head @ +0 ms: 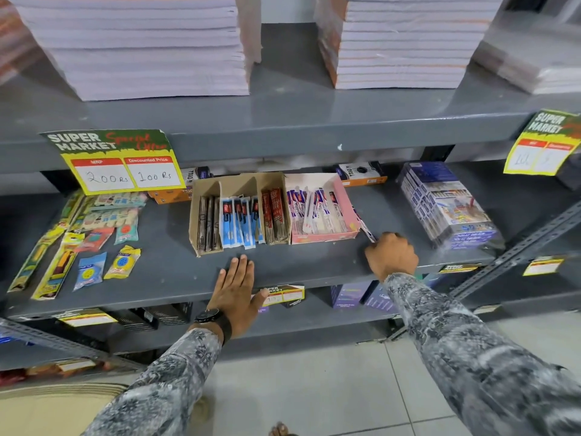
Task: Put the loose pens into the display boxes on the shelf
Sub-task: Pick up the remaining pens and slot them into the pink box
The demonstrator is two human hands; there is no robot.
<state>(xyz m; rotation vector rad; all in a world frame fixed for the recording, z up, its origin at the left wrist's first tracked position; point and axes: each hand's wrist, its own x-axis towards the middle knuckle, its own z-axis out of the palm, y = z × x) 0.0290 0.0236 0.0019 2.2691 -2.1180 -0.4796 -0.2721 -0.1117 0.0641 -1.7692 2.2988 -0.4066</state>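
Observation:
A brown cardboard display box (206,187) on the grey shelf (176,272) has three slots holding dark, blue and red pen packs. To its right stands a pink display box (344,202) filled with white and purple pens. One loose pen (364,226) in a white and purple wrapper lies against the pink box's right side. My right hand (391,254) is curled over the near end of that pen, fingers closed on it. My left hand (235,291) rests flat on the shelf's front, fingers apart, just before the brown box.
Snack and stationery packets (91,243) lie spread at the shelf's left. A wrapped pack of boxes (446,206) stands at the right. Orange boxes (361,176) sit behind. Paper stacks (141,45) fill the shelf above. A yellow price tag (125,171) hangs from that shelf's edge.

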